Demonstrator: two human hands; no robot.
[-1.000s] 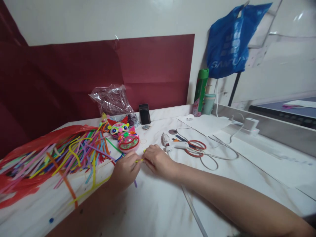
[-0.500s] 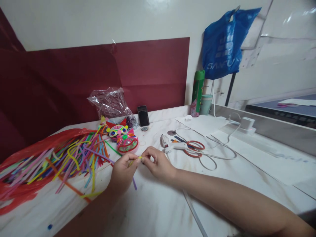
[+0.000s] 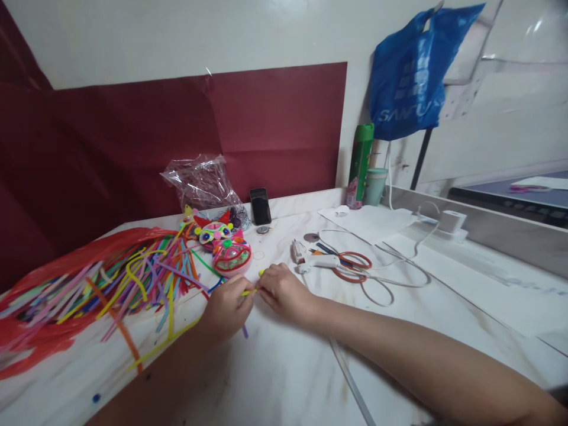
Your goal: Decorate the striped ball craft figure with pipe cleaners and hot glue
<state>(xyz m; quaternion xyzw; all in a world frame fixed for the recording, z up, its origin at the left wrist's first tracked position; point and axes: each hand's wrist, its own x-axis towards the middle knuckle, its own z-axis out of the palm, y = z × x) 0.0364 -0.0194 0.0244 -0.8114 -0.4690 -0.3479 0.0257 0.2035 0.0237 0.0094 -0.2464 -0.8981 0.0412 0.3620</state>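
A yellow pipe cleaner [image 3: 248,292] runs between my two hands above the marbled table. My left hand [image 3: 227,305] is closed on it, and a long yellow tail trails out to the lower left beneath the wrist. Close beside it, my right hand [image 3: 281,293] pinches the other end, with a bit of yellow showing above its fingers. The fingertips of both hands are partly hidden. Just beyond the hands sits a colourful animal-face craft [image 3: 231,255] with blue eyes and a red-rimmed mouth.
Left, many pipe cleaners [image 3: 146,278] lie on a red plastic bag [image 3: 48,352]. Right are a white glue gun [image 3: 317,261], orange-handled scissors [image 3: 355,260] and looped cable. Behind stand a phone [image 3: 260,206], clear plastic wrap [image 3: 199,180], a green can [image 3: 360,165] and a cup [image 3: 375,186].
My hands have turned with their backs more upward, and the yellow pipe cleaner's tail has shifted at the lower left. The view has swung slightly left.
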